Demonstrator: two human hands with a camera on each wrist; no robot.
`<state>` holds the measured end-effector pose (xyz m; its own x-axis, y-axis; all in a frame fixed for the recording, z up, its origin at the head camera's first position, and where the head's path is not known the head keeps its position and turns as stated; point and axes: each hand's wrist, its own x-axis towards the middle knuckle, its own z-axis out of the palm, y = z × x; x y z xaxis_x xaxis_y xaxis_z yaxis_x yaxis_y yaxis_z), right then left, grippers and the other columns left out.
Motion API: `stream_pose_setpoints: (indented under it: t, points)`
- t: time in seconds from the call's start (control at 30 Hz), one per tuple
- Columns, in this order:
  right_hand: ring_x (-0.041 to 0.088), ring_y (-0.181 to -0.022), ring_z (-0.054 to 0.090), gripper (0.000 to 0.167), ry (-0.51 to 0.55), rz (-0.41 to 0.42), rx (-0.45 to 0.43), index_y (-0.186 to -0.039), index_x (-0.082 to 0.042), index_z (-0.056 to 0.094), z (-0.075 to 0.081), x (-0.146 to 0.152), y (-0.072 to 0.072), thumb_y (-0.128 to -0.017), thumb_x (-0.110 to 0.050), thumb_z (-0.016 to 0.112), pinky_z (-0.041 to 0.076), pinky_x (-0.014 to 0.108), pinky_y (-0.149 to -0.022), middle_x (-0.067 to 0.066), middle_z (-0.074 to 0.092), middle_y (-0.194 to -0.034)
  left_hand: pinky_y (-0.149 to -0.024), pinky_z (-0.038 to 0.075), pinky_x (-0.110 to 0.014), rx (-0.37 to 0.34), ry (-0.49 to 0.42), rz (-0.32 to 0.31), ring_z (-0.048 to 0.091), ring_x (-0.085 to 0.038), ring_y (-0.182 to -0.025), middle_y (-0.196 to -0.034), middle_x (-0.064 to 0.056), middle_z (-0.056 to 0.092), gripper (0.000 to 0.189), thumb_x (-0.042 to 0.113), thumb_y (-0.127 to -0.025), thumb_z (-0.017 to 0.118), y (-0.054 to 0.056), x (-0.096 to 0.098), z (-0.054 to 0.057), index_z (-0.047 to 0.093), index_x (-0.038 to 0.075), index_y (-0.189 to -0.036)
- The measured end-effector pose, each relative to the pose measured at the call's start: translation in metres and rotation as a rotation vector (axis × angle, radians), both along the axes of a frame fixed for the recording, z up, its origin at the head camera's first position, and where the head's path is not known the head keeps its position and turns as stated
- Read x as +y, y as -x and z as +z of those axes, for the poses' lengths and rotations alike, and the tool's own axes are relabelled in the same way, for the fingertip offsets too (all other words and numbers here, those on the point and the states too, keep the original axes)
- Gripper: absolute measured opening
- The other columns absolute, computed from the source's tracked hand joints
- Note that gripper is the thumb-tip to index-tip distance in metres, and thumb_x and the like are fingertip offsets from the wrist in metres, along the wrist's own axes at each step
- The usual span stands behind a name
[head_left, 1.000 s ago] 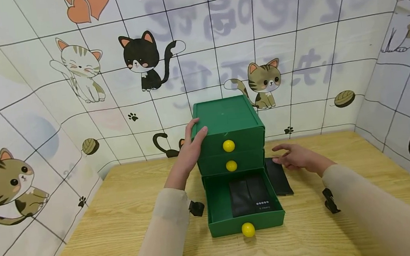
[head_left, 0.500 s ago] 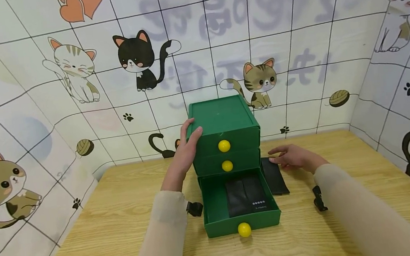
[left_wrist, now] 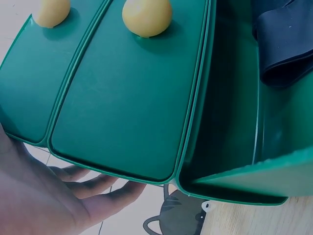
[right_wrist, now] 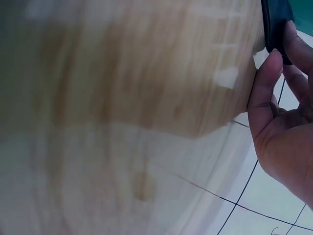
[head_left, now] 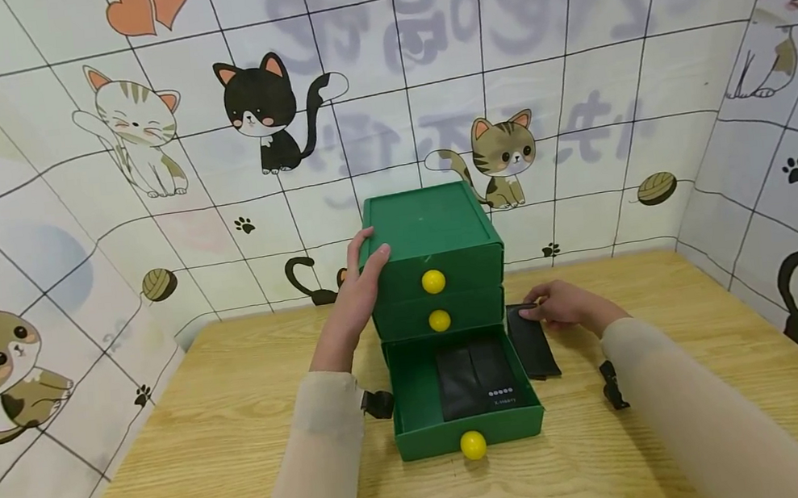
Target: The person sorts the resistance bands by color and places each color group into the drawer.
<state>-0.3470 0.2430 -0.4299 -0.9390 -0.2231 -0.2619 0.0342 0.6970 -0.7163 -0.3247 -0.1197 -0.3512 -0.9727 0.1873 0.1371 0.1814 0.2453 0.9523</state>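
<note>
My left hand (head_left: 356,298) lies against the upper left side of a green drawer cabinet (head_left: 433,225). Its thumb reaches the top front edge, and the fingers (left_wrist: 105,198) extend along the side wall. The bottom drawer (head_left: 426,441) is pulled out and holds a folded black resistance band (head_left: 468,388) marked with dots and lettering. Right of the cabinet, a second black resistance band (head_left: 537,352) lies on the table. My right hand (head_left: 569,304) pinches its far end between thumb and fingertips; the right wrist view shows the band's edge (right_wrist: 278,24) there.
Yellow ball knobs front the drawers, including the middle drawer's knob (head_left: 439,320) and the bottom drawer's knob (head_left: 474,445). The wooden table (head_left: 228,429) meets a cat-patterned wall covering (head_left: 385,120) behind the cabinet and at both sides.
My right hand's fingers have closed on the far end of the band beside the cabinet. The head view has shifted slightly; my left hand keeps its place on the cabinet.
</note>
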Motion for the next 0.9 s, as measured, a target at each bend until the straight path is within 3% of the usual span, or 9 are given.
stream_pose_setpoints:
  t: [0.23, 0.53, 0.6, 0.7, 0.9]
  points:
    - [0.015, -0.065, 0.048, 0.034, -0.007, -0.003, 0.008, -0.128, 0.003, 0.059, -0.002, 0.002, 0.001, -0.108, -0.025, 0.064, 0.042, 0.028, -0.062, 0.0, 0.05, -0.078, -0.127, 0.026, -0.069, 0.005, 0.0, -0.002, 0.028, -0.043, -0.16, -0.18, 0.0, 0.009, 0.061, 0.074, -0.102, 0.047, 0.0, 0.001, 0.001, 0.022, 0.062, -0.157]
    - [0.014, -0.061, 0.048, 0.041, 0.058, -0.061, 0.04, -0.134, 0.007, 0.056, -0.005, 0.009, 0.004, -0.108, -0.024, 0.064, 0.043, 0.03, -0.058, -0.001, 0.053, -0.073, -0.128, 0.025, -0.069, -0.013, -0.002, -0.002, 0.027, -0.043, -0.161, -0.18, 0.0, 0.008, 0.064, 0.075, -0.102, 0.047, 0.0, 0.0, -0.002, 0.02, 0.061, -0.158]
    - [0.015, -0.067, 0.052, 0.04, 0.086, -0.055, 0.068, -0.131, 0.008, 0.055, 0.003, 0.013, 0.004, -0.108, -0.024, 0.064, 0.046, 0.031, -0.061, 0.0, 0.055, -0.078, -0.128, 0.026, -0.069, -0.016, -0.003, -0.004, 0.027, -0.042, -0.161, -0.18, 0.0, 0.008, 0.065, 0.075, -0.102, 0.047, 0.0, 0.0, -0.002, 0.02, 0.06, -0.159]
    - [0.017, -0.075, 0.055, 0.037, 0.109, -0.033, 0.135, -0.127, 0.007, 0.053, 0.027, 0.015, -0.003, -0.109, -0.024, 0.064, 0.049, 0.032, -0.064, 0.004, 0.059, -0.088, -0.127, 0.026, -0.07, -0.011, 0.001, 0.002, 0.029, -0.044, -0.159, -0.18, -0.001, 0.009, 0.064, 0.075, -0.102, 0.047, 0.0, -0.001, -0.001, 0.02, 0.061, -0.158]
    - [0.016, -0.075, 0.056, 0.039, 0.133, -0.058, 0.264, -0.13, 0.001, 0.052, 0.075, 0.015, -0.027, -0.107, -0.027, 0.067, 0.05, 0.031, -0.066, 0.011, 0.061, -0.11, -0.126, 0.028, -0.07, -0.002, 0.007, 0.005, 0.032, -0.047, -0.156, -0.18, -0.002, 0.011, 0.062, 0.074, -0.103, 0.046, 0.001, 0.001, 0.001, 0.021, 0.062, -0.157]
